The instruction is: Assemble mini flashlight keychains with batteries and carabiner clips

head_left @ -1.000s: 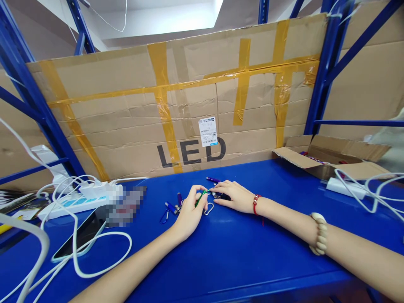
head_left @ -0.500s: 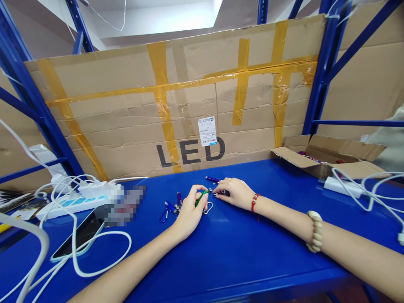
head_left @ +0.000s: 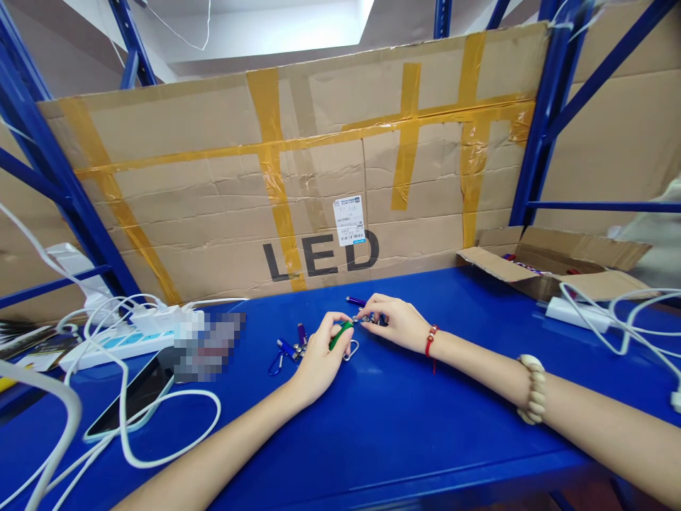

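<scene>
My left hand is closed around a small green tube, its open end turned toward the right. A silver carabiner clip lies at that hand's fingertips. Opposite, my right hand has its thumb and forefinger together at a tiny silver piece, close to the tube's end; its exact kind is too small to tell. Under the right fingers lie small shiny parts, partly hidden. A purple tube lies just behind. Left of my left hand are a blue tube with a blue clip and another purple tube.
On the left, a white power strip, a phone and looping white cables cover the blue table. An open cardboard box stands at the back right, near a white adapter. A tall cardboard sheet closes off the back.
My right hand has shifted slightly left and its fingertips now meet the tiny silver piece beside the green tube. More of the green tube shows in my left hand, which stays in place.
</scene>
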A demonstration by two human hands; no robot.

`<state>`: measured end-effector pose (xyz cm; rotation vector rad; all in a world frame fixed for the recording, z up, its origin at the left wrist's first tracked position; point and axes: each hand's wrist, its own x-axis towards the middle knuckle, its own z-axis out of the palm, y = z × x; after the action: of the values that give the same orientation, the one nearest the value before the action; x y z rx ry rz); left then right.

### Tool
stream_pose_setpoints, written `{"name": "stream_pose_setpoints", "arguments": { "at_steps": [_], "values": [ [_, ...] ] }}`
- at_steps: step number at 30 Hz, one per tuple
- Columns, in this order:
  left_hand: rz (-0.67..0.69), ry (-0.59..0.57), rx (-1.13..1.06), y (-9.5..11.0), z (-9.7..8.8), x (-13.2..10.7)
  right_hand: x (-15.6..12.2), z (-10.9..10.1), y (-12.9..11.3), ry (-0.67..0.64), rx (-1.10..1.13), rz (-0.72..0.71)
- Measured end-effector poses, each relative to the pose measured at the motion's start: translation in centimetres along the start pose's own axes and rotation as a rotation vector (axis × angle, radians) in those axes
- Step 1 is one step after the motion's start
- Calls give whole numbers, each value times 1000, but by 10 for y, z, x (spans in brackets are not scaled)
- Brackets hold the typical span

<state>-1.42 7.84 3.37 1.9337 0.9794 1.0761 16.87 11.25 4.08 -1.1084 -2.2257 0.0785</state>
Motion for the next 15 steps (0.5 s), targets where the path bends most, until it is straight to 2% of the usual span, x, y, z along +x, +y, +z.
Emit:
{"name": "stream_pose_setpoints", "arguments": {
  "at_steps": [10,15],
  "values": [
    [9,-17,7,-1,0,0,1,-3,0,-20,-25,82],
    [7,-34,-2,0,0,0,1,-3,1,-30,-46,53]
  ]
}}
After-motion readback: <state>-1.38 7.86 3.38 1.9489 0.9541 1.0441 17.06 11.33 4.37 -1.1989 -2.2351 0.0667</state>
